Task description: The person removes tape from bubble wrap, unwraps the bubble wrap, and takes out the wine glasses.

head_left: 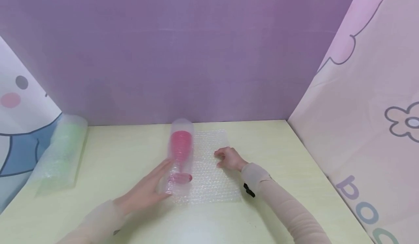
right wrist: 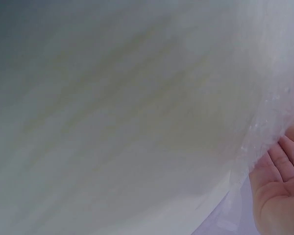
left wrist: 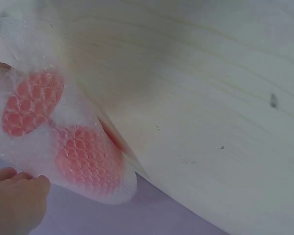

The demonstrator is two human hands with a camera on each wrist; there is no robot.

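A pink stemmed goblet (head_left: 181,146) lies on its side inside bubble wrap, its bowl toward the back wall and its foot toward me. To its right a flat length of bubble wrap (head_left: 212,186) spreads over the table. My left hand (head_left: 145,193) rests along the goblet's left side, fingers extended and thumb apart, touching the wrap. Above the flat sheet is my right hand (head_left: 231,159), with bent fingers and a gap to the thumb. Through the bubbles the left wrist view shows the goblet's bowl (left wrist: 90,159). In the right wrist view, my right fingers (right wrist: 279,161) touch the wrap's edge.
At the far left of the table (head_left: 124,146) lies a pale green item (head_left: 67,138) rolled in bubble wrap. A purple backdrop (head_left: 183,55) rises behind the table's far edge, and printed cloth panels (head_left: 370,91) stand at both sides.
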